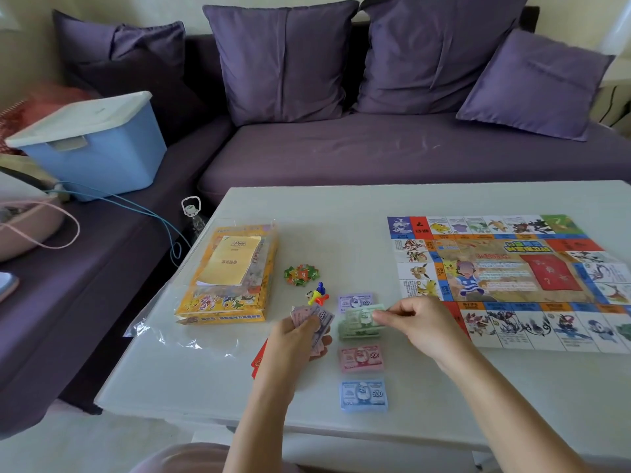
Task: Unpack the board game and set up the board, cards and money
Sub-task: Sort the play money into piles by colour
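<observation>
Board (505, 281) unfolded, frame right. Green note (362, 316) being pinched by right hand (421, 324), unsorted notes (322, 320) being clamped in left hand (295, 341); money piles (361, 358) part-sorted, red cards (257, 361) pending.

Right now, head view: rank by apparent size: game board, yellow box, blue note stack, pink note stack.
1. game board
2. yellow box
3. blue note stack and pink note stack: look alike; blue is nearer, so unranked.
</observation>
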Demonstrator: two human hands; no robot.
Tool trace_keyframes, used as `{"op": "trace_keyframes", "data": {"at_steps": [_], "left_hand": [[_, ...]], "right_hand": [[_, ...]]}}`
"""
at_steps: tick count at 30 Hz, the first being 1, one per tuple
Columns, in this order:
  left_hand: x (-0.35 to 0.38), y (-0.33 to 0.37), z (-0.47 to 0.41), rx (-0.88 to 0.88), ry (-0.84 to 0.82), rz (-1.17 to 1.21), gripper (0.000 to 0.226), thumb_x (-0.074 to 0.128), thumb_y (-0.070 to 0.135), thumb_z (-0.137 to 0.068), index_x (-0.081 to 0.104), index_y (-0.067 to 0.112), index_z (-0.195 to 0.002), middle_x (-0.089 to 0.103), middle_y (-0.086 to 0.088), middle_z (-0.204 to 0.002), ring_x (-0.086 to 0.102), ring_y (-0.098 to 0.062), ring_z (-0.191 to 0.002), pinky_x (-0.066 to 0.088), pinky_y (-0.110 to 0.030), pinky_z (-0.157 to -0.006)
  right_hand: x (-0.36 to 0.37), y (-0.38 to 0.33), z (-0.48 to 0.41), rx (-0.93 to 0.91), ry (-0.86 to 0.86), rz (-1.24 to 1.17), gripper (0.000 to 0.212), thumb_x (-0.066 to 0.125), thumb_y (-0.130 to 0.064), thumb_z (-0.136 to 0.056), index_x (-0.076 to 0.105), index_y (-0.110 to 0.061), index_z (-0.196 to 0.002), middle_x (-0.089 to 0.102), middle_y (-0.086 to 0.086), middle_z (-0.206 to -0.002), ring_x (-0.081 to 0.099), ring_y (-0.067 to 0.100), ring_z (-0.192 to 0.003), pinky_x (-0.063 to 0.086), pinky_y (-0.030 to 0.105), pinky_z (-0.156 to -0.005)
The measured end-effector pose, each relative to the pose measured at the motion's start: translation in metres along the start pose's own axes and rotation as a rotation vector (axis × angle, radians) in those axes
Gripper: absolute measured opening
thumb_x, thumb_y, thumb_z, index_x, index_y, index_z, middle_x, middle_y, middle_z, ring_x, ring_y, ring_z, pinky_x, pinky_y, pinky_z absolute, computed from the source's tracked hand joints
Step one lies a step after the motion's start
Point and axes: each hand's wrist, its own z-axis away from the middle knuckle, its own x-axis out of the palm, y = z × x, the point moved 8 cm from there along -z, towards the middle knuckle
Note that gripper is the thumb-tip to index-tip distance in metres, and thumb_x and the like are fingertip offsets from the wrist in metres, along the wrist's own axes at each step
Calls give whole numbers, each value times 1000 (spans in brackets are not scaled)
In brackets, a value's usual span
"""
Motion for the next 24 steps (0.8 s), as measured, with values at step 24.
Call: {"op": "trace_keyframes", "data": {"at_steps": [24], "left_hand": [[3, -18, -18, -65, 32, -22, 11, 61, 17, -90, 68, 12, -84, 74, -15, -86, 67, -36, -95, 51, -52, -91]], "right_hand": [[15, -26, 4, -466, -24, 543, 43, 73, -34, -81, 62, -32, -123, 48, -15, -109, 49, 2, -101, 40, 14, -86]]}}
